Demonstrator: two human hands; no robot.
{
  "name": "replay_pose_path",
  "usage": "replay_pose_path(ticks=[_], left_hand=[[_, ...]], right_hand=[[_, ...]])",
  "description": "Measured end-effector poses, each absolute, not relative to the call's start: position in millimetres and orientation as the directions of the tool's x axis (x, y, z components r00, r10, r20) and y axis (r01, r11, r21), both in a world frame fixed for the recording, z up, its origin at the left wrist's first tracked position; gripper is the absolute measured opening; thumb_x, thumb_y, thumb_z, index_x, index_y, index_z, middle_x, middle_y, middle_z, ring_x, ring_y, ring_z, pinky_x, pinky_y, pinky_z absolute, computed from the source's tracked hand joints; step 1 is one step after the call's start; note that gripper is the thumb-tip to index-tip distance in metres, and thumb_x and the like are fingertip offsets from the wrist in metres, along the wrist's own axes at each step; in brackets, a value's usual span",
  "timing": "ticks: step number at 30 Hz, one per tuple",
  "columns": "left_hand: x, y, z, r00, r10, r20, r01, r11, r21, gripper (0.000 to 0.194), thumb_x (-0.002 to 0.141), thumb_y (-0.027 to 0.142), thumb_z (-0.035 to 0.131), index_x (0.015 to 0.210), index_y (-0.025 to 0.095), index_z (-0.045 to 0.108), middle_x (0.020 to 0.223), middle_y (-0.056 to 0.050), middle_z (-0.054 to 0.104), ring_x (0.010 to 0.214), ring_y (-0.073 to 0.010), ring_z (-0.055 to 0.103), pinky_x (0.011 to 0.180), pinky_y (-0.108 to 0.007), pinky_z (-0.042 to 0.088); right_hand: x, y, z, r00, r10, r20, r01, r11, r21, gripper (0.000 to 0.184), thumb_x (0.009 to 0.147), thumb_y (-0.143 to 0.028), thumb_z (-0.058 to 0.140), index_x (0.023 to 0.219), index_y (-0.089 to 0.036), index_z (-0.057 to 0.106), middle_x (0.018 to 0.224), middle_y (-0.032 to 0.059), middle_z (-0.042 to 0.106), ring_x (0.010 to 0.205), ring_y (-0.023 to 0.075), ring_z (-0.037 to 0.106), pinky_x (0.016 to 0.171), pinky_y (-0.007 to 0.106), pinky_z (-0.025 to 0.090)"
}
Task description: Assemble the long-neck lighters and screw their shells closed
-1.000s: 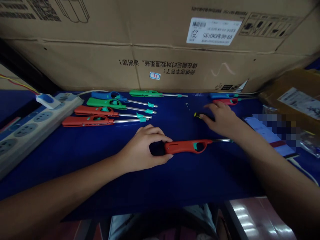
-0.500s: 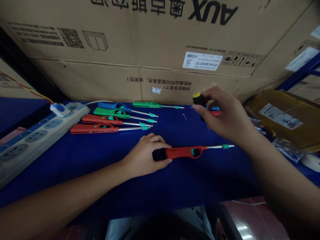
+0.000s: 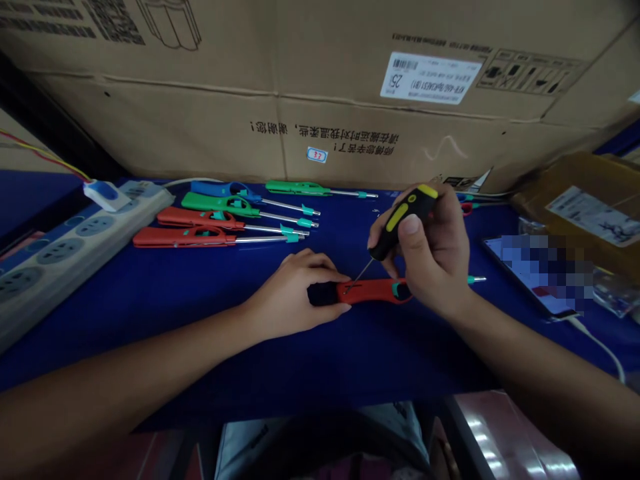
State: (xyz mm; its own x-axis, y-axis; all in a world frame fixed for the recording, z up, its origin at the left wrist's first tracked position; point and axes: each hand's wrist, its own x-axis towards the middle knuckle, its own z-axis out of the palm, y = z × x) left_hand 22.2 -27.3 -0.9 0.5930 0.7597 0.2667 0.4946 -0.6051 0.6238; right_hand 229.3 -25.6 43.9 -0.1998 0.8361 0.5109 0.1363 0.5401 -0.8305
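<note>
With thumb and fingers, my left hand (image 3: 295,293) pinches the butt end of a red long-nosed lighter (image 3: 375,291) lying on the blue table. My right hand (image 3: 440,247) is closed around the black and yellow handle of a screwdriver (image 3: 403,223). Its thin shaft slants down to the left, and the tip meets the lighter's red body near my left fingertips. Part of the lighter's metal barrel is hidden behind my right hand; its green-collared end shows beyond. Several more lighters, among them a green one (image 3: 220,203) and a red one (image 3: 185,237), lie behind my left hand.
A white power strip (image 3: 75,250) runs along the left side. Behind stands a large cardboard box (image 3: 225,133). At the right lie a phone (image 3: 510,267) with a cable and a brown taped package (image 3: 575,193). Another green lighter (image 3: 297,188) rests near the box.
My right hand has come down and left, bringing the screwdriver from above the table to the lighter's body. My left hand keeps its hold. The view has tilted down, and the phone now shows.
</note>
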Motion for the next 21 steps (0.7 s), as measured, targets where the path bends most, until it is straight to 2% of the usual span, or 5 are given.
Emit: replay_pose_path(ticks=[5,11,16,21], left_hand=[[22.6,-26.9,-1.7,0.596,0.753,0.28,0.489,-0.616,0.618,0.031,0.08,0.037,0.079,0.109,0.026,0.075,0.107,-0.004,0.071,0.098,-0.0238,0.062,0.094,-0.046,0.047],[22.1,-27.6,-1.4,0.599,0.754,0.269,0.494,-0.613,0.617,0.031,0.08,0.037,0.079,0.109,0.026,0.075,0.107,-0.004,0.071,0.098,-0.0235,0.062,0.093,-0.045,0.046],[22.3,-27.5,-0.8,0.603,0.753,0.265,0.494,-0.613,0.617,0.031,0.08,0.036,0.079,0.109,0.025,0.076,0.107,-0.004,0.071,0.098,-0.0232,0.062,0.094,-0.044,0.046],[21.9,-27.2,-0.6,0.606,0.754,0.253,0.501,-0.609,0.615,0.032,0.08,0.038,0.078,0.109,0.027,0.075,0.107,-0.004,0.071,0.099,-0.0238,0.062,0.094,-0.045,0.046]], right_hand=[[229.9,-26.7,41.6,-0.197,0.852,0.485,0.179,0.517,-0.837,0.033,0.095,-0.062,0.053,0.111,-0.035,0.043,0.085,-0.0024,0.07,0.055,0.0121,0.062,0.037,0.026,0.041],[228.9,-30.0,44.6,-0.234,0.823,0.518,0.153,0.557,-0.816,0.026,0.097,-0.056,0.053,0.107,-0.034,0.044,0.08,-0.0042,0.066,0.055,0.0116,0.062,0.037,0.025,0.042],[231.2,-30.8,43.7,-0.266,0.787,0.556,0.137,0.602,-0.787,0.021,0.099,-0.052,0.054,0.105,-0.034,0.045,0.085,-0.0026,0.069,0.06,0.0119,0.064,0.04,0.026,0.044],[237.5,-33.4,38.4,-0.268,0.788,0.554,0.23,0.611,-0.758,0.03,0.098,-0.059,0.05,0.114,-0.034,0.043,0.091,0.0011,0.069,0.066,0.015,0.066,0.047,0.03,0.05]])
